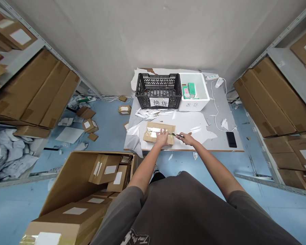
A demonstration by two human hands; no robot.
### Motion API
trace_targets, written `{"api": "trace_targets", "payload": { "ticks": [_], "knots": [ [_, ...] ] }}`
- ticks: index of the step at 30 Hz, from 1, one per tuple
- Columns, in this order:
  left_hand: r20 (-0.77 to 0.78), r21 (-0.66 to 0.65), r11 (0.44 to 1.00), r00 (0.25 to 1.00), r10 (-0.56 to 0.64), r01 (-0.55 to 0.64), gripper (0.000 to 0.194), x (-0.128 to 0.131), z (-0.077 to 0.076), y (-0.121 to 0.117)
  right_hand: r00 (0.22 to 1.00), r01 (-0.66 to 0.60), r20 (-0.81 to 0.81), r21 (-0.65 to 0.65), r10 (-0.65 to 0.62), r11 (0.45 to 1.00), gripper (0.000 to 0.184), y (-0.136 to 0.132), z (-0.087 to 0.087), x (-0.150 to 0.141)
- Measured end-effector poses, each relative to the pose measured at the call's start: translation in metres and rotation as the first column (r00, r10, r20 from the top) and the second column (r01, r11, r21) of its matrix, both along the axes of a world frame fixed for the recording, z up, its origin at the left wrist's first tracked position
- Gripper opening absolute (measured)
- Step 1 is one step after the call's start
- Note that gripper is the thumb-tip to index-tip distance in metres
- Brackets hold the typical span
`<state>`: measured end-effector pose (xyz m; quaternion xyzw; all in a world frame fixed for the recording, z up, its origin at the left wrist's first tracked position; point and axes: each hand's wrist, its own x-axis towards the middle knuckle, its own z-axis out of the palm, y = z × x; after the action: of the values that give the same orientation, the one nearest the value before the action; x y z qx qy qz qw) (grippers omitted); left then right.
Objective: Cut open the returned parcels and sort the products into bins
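A small cardboard box (153, 135) with shiny tape and a white label lies at the front of the table. My left hand (162, 137) rests on top of it toward its right half, fingers spread on the cardboard. In my right hand (186, 139), the fingers are closed around a slim dark utility knife (177, 135). The knife points left, its tip at the taped right end of the box; whether the blade is in the tape is too small to tell. White paper (186, 120) lies beneath the box.
Behind the box stand a black crate (158, 91) and a white bin (193, 92) holding green boxes. A phone (231, 139) and white cable (215, 115) lie at right. A large carton (58, 180) of parcels stands at left. Shelves of boxes (272, 98) flank both sides.
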<state>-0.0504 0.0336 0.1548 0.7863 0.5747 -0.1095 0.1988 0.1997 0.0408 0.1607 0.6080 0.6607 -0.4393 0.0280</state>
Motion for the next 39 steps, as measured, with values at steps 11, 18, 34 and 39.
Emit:
{"api": "trace_targets", "payload": {
  "ticks": [11, 18, 34, 39],
  "knots": [
    [-0.014, 0.003, 1.0, 1.0, -0.015, 0.015, 0.1, 0.001, 0.003, 0.0, 0.841, -0.447, 0.415, 0.173, 0.347, 0.878, 0.034, 0.019, 0.028, -0.02],
    [0.007, 0.003, 1.0, 1.0, 0.001, -0.001, 0.099, 0.001, 0.0, 0.0, 0.712, -0.579, 0.54, 0.09, 0.449, 0.81, 0.045, 0.022, 0.053, -0.033],
    [0.034, 0.007, 1.0, 0.999, 0.007, -0.008, 0.101, 0.004, -0.001, -0.003, 0.912, -0.281, 0.328, 0.068, 0.245, 0.957, 0.032, 0.021, 0.027, -0.017],
    [0.03, -0.007, 1.0, 0.999, -0.024, 0.024, 0.103, 0.004, 0.002, -0.004, 0.999, -0.01, 0.034, -0.092, 0.013, 0.996, 0.024, 0.015, 0.015, -0.006]
  ]
}}
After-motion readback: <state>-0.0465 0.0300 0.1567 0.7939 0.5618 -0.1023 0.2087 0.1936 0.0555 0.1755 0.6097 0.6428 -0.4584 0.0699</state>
